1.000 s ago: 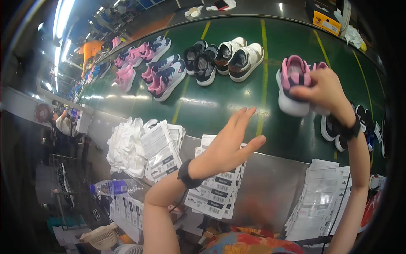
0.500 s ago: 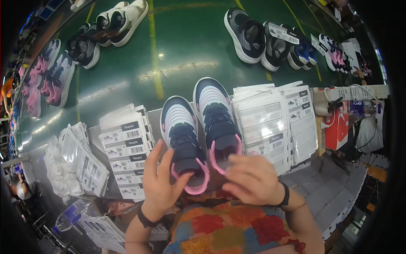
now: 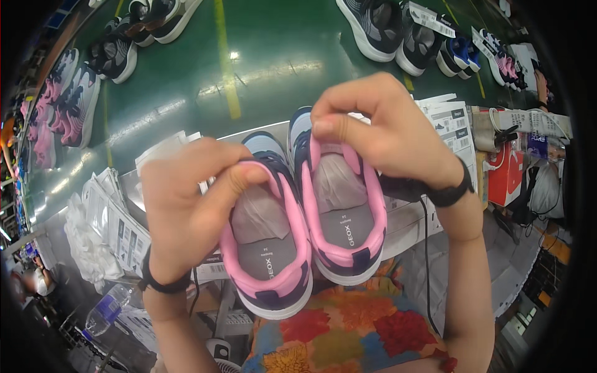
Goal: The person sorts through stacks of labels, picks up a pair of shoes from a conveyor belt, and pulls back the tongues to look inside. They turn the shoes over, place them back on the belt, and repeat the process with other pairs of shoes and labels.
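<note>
The left hand (image 3: 196, 202) has its grip pinched on the pink-lined upper of a navy fabric shoe (image 3: 264, 255) with a white sole; the right hand (image 3: 388, 133) similarly pinches its matching navy-and-pink mate (image 3: 342, 236). Both (pale paper (image 3: 258, 214) inside) lie side by side, heels toward the person.

Green belt (image 3: 180, 87) lies open beyond intervening pink-lined shoes (image 3: 300, 239).

Plastic bottle (image 3: 107, 310) at lower left; crumpled white heap (image 3: 91, 248) above it; red box (image 3: 505, 178) at right; dark shoes (image 3: 372, 30), upper right.
</note>
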Tool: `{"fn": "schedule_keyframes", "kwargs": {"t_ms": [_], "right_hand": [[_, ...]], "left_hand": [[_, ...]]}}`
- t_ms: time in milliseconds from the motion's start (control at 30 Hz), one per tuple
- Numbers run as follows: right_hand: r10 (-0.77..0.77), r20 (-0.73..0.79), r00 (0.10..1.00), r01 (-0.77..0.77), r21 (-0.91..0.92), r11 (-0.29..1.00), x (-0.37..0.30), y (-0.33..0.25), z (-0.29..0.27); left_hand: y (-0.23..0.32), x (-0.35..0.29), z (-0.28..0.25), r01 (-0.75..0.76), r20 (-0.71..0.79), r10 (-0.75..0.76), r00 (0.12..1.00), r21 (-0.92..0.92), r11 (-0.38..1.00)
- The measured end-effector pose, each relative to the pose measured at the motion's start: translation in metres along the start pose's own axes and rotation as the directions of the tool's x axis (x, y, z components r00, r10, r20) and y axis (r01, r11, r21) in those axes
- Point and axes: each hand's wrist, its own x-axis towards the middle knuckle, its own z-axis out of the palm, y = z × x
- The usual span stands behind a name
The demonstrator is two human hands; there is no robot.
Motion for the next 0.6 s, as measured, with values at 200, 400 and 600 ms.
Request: {"fn": "schedule_keyframes", "kwargs": {"t_ms": [200, 400, 600], "right_hand": [[0.201, 0.181, 0.963, -0.231, 0.161, 0.959, 0.014, 0.012, -0.003], [0.239, 0.186, 0.953, -0.287, 0.307, 0.908, 0.004, 0.011, 0.014], [-0.4, -0.024, 0.916, 0.383, -0.24, 0.892, -0.104, 0.019, 0.069]], "left_hand": [[-0.008, 0.015, -0.005, 0.229, 0.103, -0.211, 0.972, -0.209, 0.951], [-0.007, 0.01, -0.007, 0.392, 0.148, -0.367, 0.919, -0.219, 0.894], [-0.025, -0.084, 0.021, -0.498, 0.35, 0.4, 0.847, 0.261, 0.827]]}}
